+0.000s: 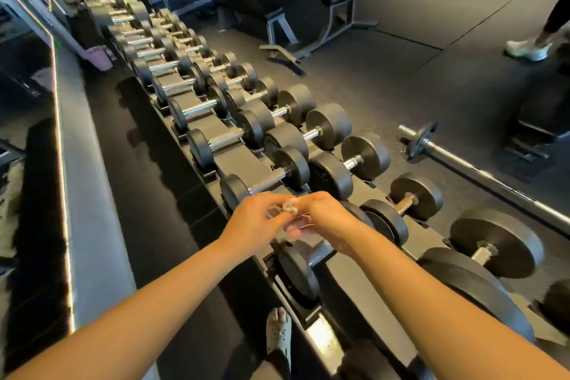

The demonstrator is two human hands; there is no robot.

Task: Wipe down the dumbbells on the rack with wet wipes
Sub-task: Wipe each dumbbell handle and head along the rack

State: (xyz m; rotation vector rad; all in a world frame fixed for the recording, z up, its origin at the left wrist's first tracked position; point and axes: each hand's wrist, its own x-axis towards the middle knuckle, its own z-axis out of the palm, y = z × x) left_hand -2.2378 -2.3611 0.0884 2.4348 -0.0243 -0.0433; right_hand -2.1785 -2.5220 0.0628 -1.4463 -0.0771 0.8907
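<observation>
A long rack (234,160) of black dumbbells with chrome handles runs from the near right to the far left. My left hand (254,222) and my right hand (327,219) meet above the rack's near end. Together they pinch a small crumpled white wet wipe (290,206) between their fingertips. Just below the hands lies a black dumbbell (303,265), partly hidden by my wrists. Another dumbbell (268,176) sits right behind the hands.
A barbell (481,170) lies on the dark floor to the right of the rack. A weight bench (333,21) stands at the back. Another person's foot (529,49) is at the far right. My own foot (279,333) stands beside the rack. A mirror wall runs along the left.
</observation>
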